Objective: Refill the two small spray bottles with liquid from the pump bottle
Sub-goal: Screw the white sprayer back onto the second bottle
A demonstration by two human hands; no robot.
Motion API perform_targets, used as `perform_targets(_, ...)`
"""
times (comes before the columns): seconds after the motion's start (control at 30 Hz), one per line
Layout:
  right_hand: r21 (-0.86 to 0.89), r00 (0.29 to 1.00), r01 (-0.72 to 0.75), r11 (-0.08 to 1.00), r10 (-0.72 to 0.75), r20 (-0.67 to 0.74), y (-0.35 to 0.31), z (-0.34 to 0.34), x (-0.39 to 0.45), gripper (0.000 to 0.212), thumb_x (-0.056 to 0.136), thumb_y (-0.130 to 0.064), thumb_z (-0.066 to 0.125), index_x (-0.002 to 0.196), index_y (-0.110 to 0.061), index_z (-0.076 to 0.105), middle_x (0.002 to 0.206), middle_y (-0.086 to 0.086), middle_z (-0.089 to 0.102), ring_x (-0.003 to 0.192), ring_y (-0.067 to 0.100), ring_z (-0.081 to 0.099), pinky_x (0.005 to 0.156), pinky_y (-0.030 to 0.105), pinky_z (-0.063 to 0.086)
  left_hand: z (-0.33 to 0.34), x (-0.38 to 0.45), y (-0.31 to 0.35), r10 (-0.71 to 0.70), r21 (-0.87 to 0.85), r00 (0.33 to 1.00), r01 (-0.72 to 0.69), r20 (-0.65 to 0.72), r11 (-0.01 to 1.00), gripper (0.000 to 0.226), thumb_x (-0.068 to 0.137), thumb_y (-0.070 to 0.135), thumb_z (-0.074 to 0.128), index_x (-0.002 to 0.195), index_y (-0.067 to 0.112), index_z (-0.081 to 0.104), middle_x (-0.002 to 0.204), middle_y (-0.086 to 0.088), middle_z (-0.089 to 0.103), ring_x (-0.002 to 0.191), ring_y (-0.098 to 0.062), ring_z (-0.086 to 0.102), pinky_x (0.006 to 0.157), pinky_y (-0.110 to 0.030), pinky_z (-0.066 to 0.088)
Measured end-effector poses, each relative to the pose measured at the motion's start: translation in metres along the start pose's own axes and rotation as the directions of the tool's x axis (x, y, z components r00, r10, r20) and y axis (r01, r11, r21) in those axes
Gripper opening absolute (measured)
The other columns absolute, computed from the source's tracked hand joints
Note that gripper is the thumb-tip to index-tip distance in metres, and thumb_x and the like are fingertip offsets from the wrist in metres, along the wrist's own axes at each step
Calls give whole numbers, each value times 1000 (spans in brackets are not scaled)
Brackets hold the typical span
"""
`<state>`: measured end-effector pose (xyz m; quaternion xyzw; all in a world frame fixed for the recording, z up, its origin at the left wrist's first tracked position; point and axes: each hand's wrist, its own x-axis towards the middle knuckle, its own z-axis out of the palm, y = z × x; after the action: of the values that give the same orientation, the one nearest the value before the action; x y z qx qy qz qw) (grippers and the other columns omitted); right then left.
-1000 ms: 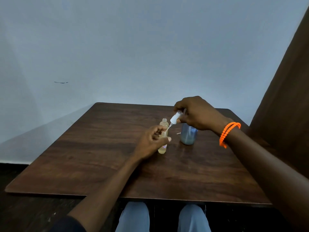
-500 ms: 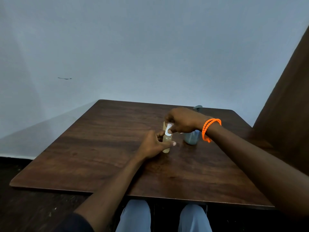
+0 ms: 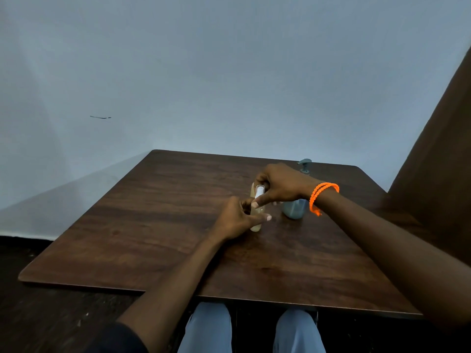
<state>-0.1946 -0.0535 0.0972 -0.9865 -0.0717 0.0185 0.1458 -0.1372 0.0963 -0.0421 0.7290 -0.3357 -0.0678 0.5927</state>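
On the wooden tabletop (image 3: 158,225) the left hand (image 3: 235,220) grips a small yellowish spray bottle (image 3: 255,225); the right hand (image 3: 280,186) pinches its white sprayer cap (image 3: 259,192). The bluish pump bottle (image 3: 295,208) stands just beside. No label is readable.

Left hand (image 3: 235,219) grips spray bottle (image 3: 255,223); right hand (image 3: 280,186) pinches its white cap (image 3: 259,192).
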Motion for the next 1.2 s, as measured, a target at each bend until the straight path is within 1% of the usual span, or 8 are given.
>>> perform_targets(0.2, 95, 1000, 23, 995, -22, -14, 6, 2, -7, 22, 77, -13, 91, 94, -13, 78, 80, -3, 78, 65, 17, 75, 61, 22, 56, 0, 0, 0, -15, -32, 1000, 15, 2, 999, 23, 78, 34, 94, 93, 19, 85, 88, -8, 83, 90, -40, 79, 82, -64, 62)
perform_targets(0.37, 57, 984, -92, 994, 99, -150, 5, 19, -1, 34, 73, -40, 93, 76, -13, 73, 71, 1, 76, 63, 22, 75, 52, 22, 49, 1, -1, 0, 4, -18, 1000, -4, -23, 1000, 34, 77, 40, 94, 88, 10, 82, 83, -17, 80, 83, -44, 76, 73, -60, 60)
perform_targets(0.53, 211, 998, -35, 977, 45, -42, 14, 11, -11, 48, 72, -27, 95, 115, -19, 74, 105, -2, 76, 90, 18, 75, 79, 33, 62, 2, -1, 1, -15, -26, 1000, 14, -16, 1000, 33, 73, 42, 96, 85, 14, 83, 82, -12, 81, 85, -43, 77, 75, -60, 60)
perform_targets(0.7, 81, 981, -31, 996, 46, -189, 10, 21, -7, 28, 72, -41, 94, 72, -24, 71, 74, -8, 73, 64, 1, 66, 61, 24, 49, 2, -1, 2, 7, -4, 1000, -7, -22, 1000, 22, 79, 27, 96, 82, 11, 81, 77, -11, 79, 71, -26, 76, 69, -47, 60)
perform_targets(0.87, 240, 995, -27, 970, 49, -86, 16, 12, -13, 41, 75, -29, 94, 111, -22, 75, 101, -3, 75, 89, 17, 73, 79, 31, 58, 3, 2, -2, 1, -13, 1000, -2, -30, 1000, 30, 71, 43, 96, 81, 19, 82, 81, -10, 81, 81, -37, 79, 74, -61, 61)
perform_targets(0.93, 224, 996, -11, 975, 30, -80, 17, 12, -12, 29, 73, -17, 94, 98, -19, 79, 90, -1, 79, 79, 18, 76, 70, 29, 59, 3, 3, -4, 1, -16, 1000, -1, -20, 1000, 38, 69, 48, 96, 88, 17, 84, 86, -8, 82, 87, -40, 79, 78, -64, 62)
perform_targets(1.07, 76, 986, -56, 996, 67, -153, 10, 19, -6, 30, 70, -39, 95, 67, -27, 69, 66, -11, 68, 60, -1, 62, 55, 16, 42, 2, 4, -6, 1, -29, 1000, -2, -15, 1000, 35, 71, 41, 96, 84, 13, 81, 82, -15, 80, 80, -36, 78, 74, -60, 61)
perform_targets(1.2, 142, 998, -42, 989, 49, -48, 10, 10, -12, 38, 73, -33, 94, 105, -24, 75, 94, -13, 72, 85, 4, 67, 76, 25, 54, 3, 3, -3, -15, -22, 1000, 14, -24, 1000, 42, 65, 49, 96, 84, 14, 83, 82, -16, 80, 76, -29, 77, 72, -56, 60)
